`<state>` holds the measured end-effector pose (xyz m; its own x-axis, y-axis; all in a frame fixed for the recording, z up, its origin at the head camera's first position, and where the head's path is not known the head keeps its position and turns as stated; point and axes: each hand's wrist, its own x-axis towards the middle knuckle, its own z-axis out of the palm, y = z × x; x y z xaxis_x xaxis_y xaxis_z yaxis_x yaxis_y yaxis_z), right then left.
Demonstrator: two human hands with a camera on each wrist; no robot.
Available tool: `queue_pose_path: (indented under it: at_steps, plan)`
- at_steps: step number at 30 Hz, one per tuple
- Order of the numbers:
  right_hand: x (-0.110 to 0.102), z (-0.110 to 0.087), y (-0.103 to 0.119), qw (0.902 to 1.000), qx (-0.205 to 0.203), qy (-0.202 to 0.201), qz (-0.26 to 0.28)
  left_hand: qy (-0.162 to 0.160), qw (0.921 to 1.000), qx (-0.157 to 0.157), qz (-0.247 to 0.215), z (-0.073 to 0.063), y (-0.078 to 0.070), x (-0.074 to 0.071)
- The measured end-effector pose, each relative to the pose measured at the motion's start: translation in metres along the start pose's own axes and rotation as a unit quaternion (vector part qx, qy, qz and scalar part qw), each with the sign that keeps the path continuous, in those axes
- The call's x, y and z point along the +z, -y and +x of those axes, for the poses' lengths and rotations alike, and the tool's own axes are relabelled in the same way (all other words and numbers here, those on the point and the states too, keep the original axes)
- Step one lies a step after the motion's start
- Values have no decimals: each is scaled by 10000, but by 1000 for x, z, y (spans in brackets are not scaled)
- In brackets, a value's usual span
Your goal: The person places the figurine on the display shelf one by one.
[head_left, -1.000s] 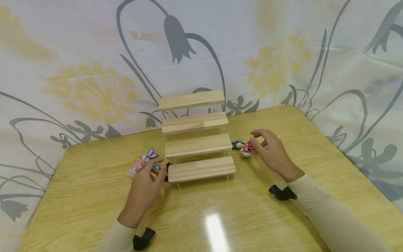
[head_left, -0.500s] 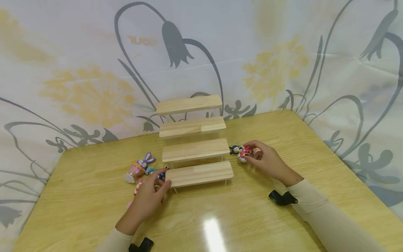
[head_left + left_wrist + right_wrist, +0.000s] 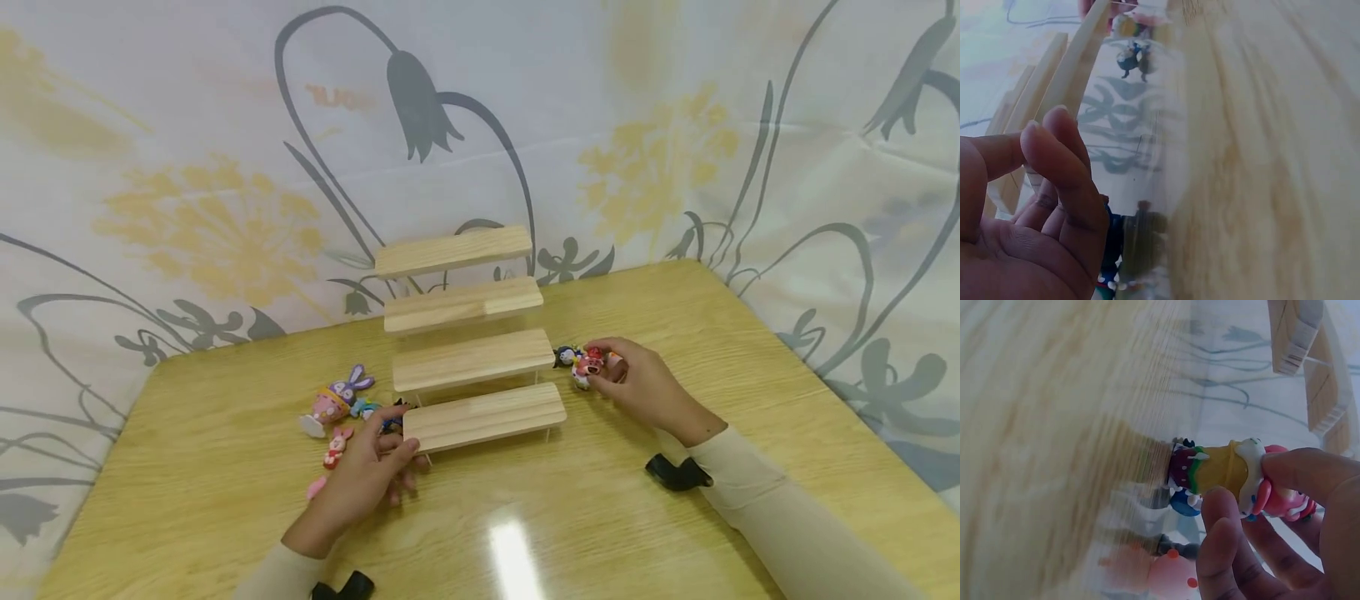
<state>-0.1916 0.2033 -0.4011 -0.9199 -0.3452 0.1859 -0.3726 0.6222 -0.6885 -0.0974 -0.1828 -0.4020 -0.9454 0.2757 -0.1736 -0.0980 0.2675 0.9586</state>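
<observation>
A four-tier wooden display stand stands mid-table. My left hand grips the left end of its lowest shelf, the thumb at the front corner and the other fingers curled behind and below. To the right of the stand, my right hand pinches a small toy figurine with a pink head, yellow body and strawberry-red base, low over the table. Beside that figurine lies a dark blue toy figurine. Behind my left fingers, a dark blue toy is partly hidden.
Left of the stand lie a purple-eared rabbit figurine, a turquoise toy, a small pink rabbit toy and a pink piece partly behind my wrist. A floral curtain hangs behind the wooden table.
My right hand has come down from above the figurine and taken hold of it. My left hand has moved right to the lowest shelf's end; that shelf has shifted slightly right.
</observation>
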Motion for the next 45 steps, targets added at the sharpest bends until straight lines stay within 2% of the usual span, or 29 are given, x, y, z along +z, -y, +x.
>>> queue_pose_path:
  at_steps: [8,15,23,28,32,37,45]
  plan:
    - [5,-2,-4,9993,49,363,-99,175,9984,75,-532,1,9,1]
    - [4,-4,-5,9995,-38,236,-193,342,9952,103,-909,3,9,2]
    - [4,-4,-5,9998,-5,9,-196,412,9901,-78,-1336,6,13,2]
    - [2,-6,1,9994,12,-304,-166,334,9902,-72,-1355,5,17,4]
    - [0,-7,10,9990,-28,-440,120,207,9916,-26,-1280,3,18,3]
    - [-1,-10,25,9960,-276,-768,360,186,9920,33,-1249,2,19,1]
    - [-5,-18,43,9898,-944,-1058,-132,193,9902,100,-1381,3,22,1]
